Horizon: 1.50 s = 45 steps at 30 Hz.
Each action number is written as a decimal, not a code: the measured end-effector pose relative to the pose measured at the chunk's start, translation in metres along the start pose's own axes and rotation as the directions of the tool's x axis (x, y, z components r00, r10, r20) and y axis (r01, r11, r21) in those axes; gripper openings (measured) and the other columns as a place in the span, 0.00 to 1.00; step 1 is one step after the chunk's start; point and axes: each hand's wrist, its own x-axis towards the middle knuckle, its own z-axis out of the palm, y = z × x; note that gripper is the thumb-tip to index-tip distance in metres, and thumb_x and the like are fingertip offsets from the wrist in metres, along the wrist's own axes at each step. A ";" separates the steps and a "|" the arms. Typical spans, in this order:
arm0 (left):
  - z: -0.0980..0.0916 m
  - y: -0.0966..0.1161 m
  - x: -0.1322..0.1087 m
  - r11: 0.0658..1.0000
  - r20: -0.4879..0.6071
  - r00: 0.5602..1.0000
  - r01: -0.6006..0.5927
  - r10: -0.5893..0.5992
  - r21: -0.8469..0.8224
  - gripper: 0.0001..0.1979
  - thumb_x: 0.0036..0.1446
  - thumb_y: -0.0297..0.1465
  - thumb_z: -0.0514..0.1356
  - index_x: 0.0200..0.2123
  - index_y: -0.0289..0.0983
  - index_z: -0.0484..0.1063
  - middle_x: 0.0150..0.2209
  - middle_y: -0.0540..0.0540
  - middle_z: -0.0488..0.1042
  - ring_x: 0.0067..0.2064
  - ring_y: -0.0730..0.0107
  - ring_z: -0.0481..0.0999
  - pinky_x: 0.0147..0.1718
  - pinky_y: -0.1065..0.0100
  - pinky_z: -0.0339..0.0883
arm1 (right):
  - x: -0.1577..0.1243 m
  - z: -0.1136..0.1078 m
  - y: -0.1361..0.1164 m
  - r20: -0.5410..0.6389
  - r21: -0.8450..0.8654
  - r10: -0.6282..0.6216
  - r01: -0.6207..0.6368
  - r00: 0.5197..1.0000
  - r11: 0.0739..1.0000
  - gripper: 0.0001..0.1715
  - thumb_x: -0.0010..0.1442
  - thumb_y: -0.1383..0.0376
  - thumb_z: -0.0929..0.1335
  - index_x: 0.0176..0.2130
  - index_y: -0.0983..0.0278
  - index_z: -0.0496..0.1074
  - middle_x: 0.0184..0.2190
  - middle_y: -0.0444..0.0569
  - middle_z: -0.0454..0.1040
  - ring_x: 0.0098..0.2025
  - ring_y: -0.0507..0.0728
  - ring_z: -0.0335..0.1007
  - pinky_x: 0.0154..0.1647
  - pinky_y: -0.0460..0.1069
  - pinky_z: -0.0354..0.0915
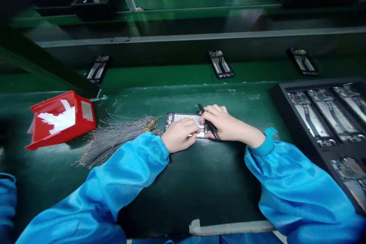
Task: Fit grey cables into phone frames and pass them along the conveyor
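Note:
An opened phone chassis (179, 117) lies sideways on the green bench with its inside facing up. My left hand (180, 135) rests over its near edge, fingers curled together at the middle of the phone; anything pinched there is hidden. Black tweezers (211, 127) are in my right hand (224, 122), lying across the palm side and slanting over the phone's right end. The fingertips of that hand touch the phone's far right edge. To the left of the phone, a bundle of thin grey cables (116, 139) with gold-coloured tips lies loose.
A red bin (82, 131) holding white paper strips stands at left. Black tray (278, 101) at right carries several opened phones. Three more phones (97, 69) (221, 65) (303, 62) lie along the strip beyond. A green post (48, 65) slants at left; a sleeve (7, 202) shows lower left.

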 end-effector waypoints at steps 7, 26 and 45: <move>-0.001 0.001 0.003 0.999 0.041 0.998 0.042 -0.043 0.024 0.06 0.52 0.25 0.50 0.30 0.36 0.66 0.29 0.48 0.67 0.34 0.70 0.66 0.33 0.71 0.61 | 0.009 -0.010 -0.006 0.074 -0.174 -0.056 0.068 0.996 0.982 0.13 0.53 0.61 0.67 0.37 0.63 0.63 0.40 0.53 0.61 0.39 0.59 0.55 0.34 0.50 0.52; -0.006 0.001 0.002 0.987 0.124 0.980 -0.158 0.154 0.020 0.09 0.52 0.25 0.49 0.28 0.36 0.68 0.29 0.47 0.68 0.35 0.69 0.64 0.37 0.70 0.60 | 0.029 -0.016 -0.030 0.240 -0.235 0.194 -0.137 0.951 0.962 0.18 0.48 0.66 0.66 0.41 0.63 0.61 0.43 0.57 0.60 0.42 0.64 0.57 0.31 0.53 0.56; -0.064 -0.084 0.136 0.774 -0.258 0.738 0.630 -0.623 -0.065 0.29 0.50 0.46 0.56 0.48 0.30 0.66 0.46 0.36 0.68 0.49 0.53 0.67 0.46 0.60 0.60 | 0.024 -0.005 0.092 -0.638 0.110 0.482 -0.548 0.600 0.829 0.08 0.51 0.66 0.63 0.35 0.62 0.61 0.36 0.50 0.63 0.37 0.57 0.63 0.36 0.49 0.61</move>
